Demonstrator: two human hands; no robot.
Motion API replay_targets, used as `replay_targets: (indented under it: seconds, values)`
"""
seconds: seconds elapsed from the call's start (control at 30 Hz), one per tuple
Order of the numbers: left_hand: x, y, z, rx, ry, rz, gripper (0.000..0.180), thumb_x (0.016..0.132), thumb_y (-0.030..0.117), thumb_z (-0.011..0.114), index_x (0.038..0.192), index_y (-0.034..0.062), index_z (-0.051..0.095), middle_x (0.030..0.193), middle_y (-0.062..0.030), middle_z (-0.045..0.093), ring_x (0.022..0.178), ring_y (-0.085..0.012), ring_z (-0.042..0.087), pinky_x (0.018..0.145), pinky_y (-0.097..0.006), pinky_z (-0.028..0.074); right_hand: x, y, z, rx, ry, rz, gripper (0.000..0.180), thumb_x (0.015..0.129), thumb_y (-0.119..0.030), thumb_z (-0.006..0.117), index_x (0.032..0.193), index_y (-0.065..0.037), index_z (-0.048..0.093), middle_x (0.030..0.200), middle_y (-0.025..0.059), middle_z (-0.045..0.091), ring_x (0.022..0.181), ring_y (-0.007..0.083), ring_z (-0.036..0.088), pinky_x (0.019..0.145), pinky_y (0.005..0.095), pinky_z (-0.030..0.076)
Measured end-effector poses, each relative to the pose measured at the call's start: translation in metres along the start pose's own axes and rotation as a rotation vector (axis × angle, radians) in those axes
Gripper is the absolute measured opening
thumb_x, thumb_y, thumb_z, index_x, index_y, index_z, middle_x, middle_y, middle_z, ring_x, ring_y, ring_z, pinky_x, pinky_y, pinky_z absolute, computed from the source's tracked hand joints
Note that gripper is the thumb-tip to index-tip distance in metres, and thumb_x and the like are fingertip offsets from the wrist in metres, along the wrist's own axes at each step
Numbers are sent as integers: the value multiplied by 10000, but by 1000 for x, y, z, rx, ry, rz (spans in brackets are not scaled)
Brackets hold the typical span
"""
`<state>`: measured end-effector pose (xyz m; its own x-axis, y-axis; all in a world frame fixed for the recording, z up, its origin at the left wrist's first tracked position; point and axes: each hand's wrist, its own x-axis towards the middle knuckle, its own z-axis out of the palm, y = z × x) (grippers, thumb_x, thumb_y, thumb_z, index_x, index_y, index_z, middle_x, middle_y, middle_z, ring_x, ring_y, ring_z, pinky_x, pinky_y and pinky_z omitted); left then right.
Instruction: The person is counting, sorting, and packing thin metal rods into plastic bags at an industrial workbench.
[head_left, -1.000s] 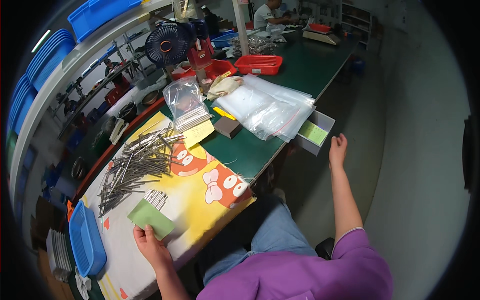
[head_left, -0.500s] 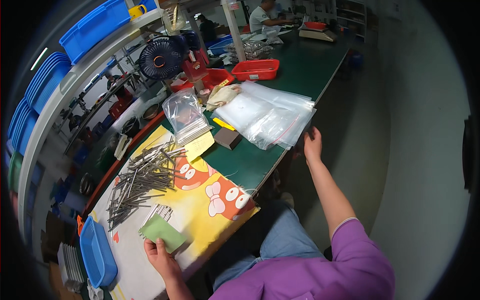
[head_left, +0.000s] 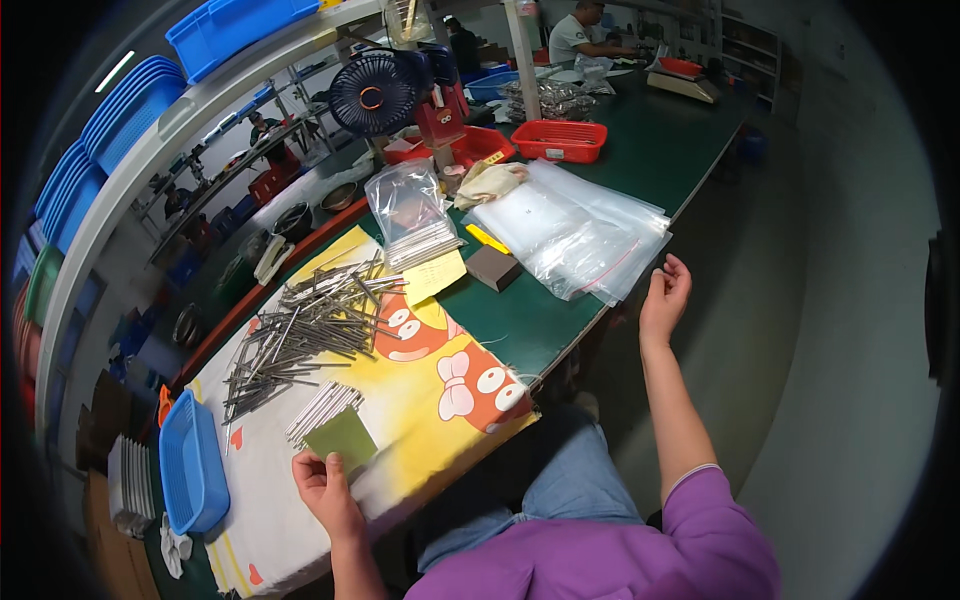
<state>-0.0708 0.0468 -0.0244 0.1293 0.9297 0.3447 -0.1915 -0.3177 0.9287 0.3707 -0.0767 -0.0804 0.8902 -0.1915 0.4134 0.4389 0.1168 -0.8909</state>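
My left hand [head_left: 325, 490] pinches the near corner of a green card [head_left: 345, 440] lying on a yellow cartoon-print cloth [head_left: 440, 385]. A short row of thin metal rods [head_left: 318, 408] lies against the card's far edge. A larger loose pile of the same rods [head_left: 305, 325] is spread further up the cloth. My right hand [head_left: 665, 292] hovers at the table's right edge with its fingers apart, next to the corner of a stack of clear plastic bags [head_left: 565, 225]. It holds nothing.
A blue basket [head_left: 190, 470] sits left of the cloth. A yellow note [head_left: 435, 275], a brown block [head_left: 495, 268] and a clear bag of rods [head_left: 410, 210] lie on the green table [head_left: 520, 320]. Behind stand a fan [head_left: 372, 92] and red baskets [head_left: 560, 140]. A person [head_left: 580, 30] works at the far end.
My right hand left a small open drawer at the table edge and rose to the corner of the plastic bags; the drawer no longer shows. My left hand stays on the green card.
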Motion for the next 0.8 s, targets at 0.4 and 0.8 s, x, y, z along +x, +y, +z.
replay_targets:
  seconds: [0.4,0.8]
  values:
    - [11,48,25,958,-549,818,229,581,-6,618,766,36,490,926,-112,564,967,-332,556,784,-401,455,-70,-128,30,64,-814,-693,177,712,19,592,875,-51,591,845,90,579,787,256,565,701,324,465]
    - [20,7,35,673,-895,332,233,701,-5,572,884,12,429,1101,-174,505,1119,-341,469,893,-377,421,-98,-98,30,-33,-789,-572,179,727,-6,608,899,-56,606,863,94,565,723,242,567,661,316,472]
